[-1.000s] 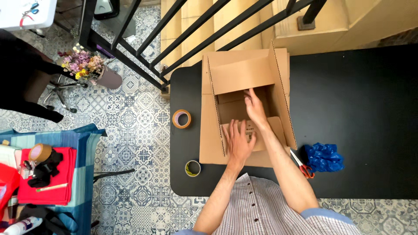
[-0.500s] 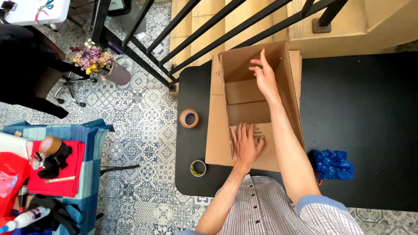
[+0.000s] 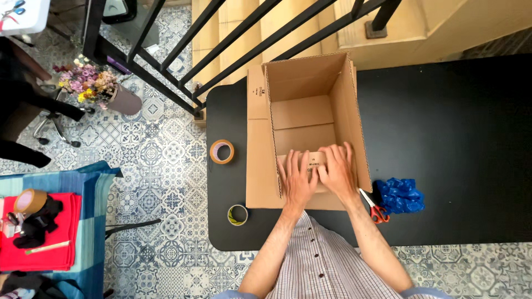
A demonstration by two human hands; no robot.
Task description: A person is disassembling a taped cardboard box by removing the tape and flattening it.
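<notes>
Fingers spread flat, the left hand [image 3: 298,180] and right hand [image 3: 338,173] press side by side on the near flap of the open cardboard box [image 3: 305,119], gripping nothing. The box stands at the black table's [image 3: 454,138] left end. Two tape rolls [image 3: 221,151] lie along the left edge, red-handled scissors [image 3: 373,207] and a blue bag [image 3: 400,195] just right of the box.

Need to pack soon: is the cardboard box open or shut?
Open: the cardboard box shows its bare inside; both hands press the near flap down.

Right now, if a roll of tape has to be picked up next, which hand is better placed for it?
Left, probably. Both hands press the cardboard box's near flap, but the left hand lies nearer the two tape rolls, left of the box. The right hand would have to cross over.
</notes>
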